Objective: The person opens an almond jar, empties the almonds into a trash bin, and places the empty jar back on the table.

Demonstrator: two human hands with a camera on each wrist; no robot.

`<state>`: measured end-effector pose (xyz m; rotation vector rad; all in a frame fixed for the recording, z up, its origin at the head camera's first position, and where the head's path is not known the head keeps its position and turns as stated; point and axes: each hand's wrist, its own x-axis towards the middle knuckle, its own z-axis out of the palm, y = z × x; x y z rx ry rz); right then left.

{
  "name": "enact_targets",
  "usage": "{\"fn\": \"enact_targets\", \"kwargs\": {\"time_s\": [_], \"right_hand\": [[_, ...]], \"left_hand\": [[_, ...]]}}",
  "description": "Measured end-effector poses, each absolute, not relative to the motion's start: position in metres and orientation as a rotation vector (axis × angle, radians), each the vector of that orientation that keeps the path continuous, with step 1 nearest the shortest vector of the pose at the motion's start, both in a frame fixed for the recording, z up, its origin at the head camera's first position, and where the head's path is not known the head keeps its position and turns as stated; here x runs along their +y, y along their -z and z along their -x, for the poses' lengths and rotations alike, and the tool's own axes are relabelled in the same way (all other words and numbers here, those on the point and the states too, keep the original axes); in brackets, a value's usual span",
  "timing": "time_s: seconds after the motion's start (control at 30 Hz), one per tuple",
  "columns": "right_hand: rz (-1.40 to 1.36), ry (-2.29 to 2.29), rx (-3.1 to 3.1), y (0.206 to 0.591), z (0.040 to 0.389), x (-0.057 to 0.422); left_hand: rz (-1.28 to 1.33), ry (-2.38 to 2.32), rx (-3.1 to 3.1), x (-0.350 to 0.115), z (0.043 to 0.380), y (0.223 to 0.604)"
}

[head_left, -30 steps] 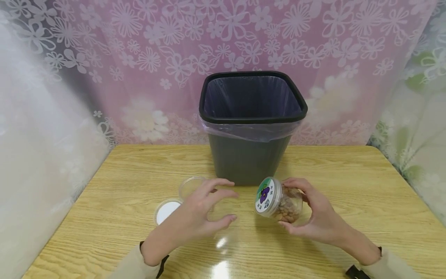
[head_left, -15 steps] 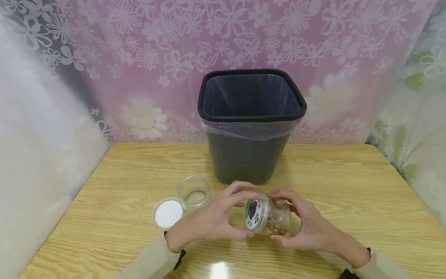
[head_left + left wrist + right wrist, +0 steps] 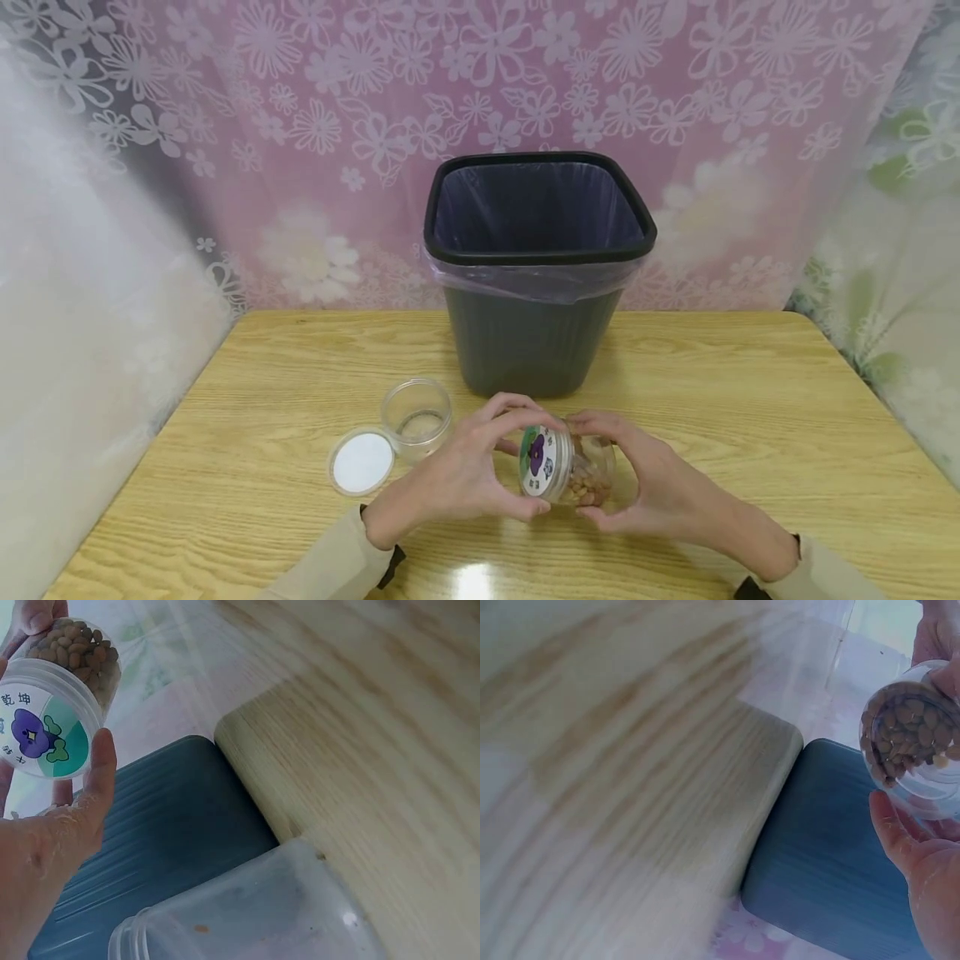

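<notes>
A clear plastic jar (image 3: 588,479) of brown nuts (image 3: 911,739) lies tilted on its side between the two hands in the head view, lid to the left. My right hand (image 3: 660,487) grips the jar's body near its base, thumb below and fingers above. Around the lid (image 3: 542,462), which bears a purple flower and green patches, curve the thumb and fingers of my left hand (image 3: 468,467). The left wrist view shows the lid's printed face close up, with the nuts behind it.
Left of the hands stands a second clear jar (image 3: 397,414), a few specks inside it in the left wrist view. A round white-centred lid (image 3: 363,462) lies beside it. Behind the hands, a dark bin (image 3: 532,333) with a purple liner stands on the wooden table (image 3: 712,375).
The nut jar has moved left and down toward my left hand. My left hand came in from the left and took hold of its lid.
</notes>
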<state>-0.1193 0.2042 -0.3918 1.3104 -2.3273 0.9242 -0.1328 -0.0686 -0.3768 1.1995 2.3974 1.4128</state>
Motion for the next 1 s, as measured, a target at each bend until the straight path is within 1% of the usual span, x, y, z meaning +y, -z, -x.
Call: {"fn": "enact_targets", "kwargs": {"time_s": [0.13, 0.4, 0.53, 0.83, 1.0], "right_hand": [[-1.296, -0.916, -2.326, 0.3938, 0.1206, 0.2034], [-1.305, -0.847, -2.269, 0.3963, 0.1247, 0.2015], [-1.273, -0.862, -2.294, 0.3967, 0.1260, 0.2019], [-1.163, -1.133, -2.476, 0.3983, 0.1211, 0.2051], [-1.152, -1.203, -2.518, 0.3971, 0.1206, 0.2056]], "left_hand": [[-1.141, -1.471, 2.368, -0.0685, 0.1321, 0.3766], [-0.830, -1.534, 2.356, -0.0655, 0.1298, 0.3765], [-0.761, -1.541, 2.335, -0.0638, 0.1299, 0.3762], [-0.908, -1.465, 2.305, -0.0661, 0.1280, 0.3774], [-0.928, -1.473, 2.287, -0.0664, 0.1283, 0.3774]]}}
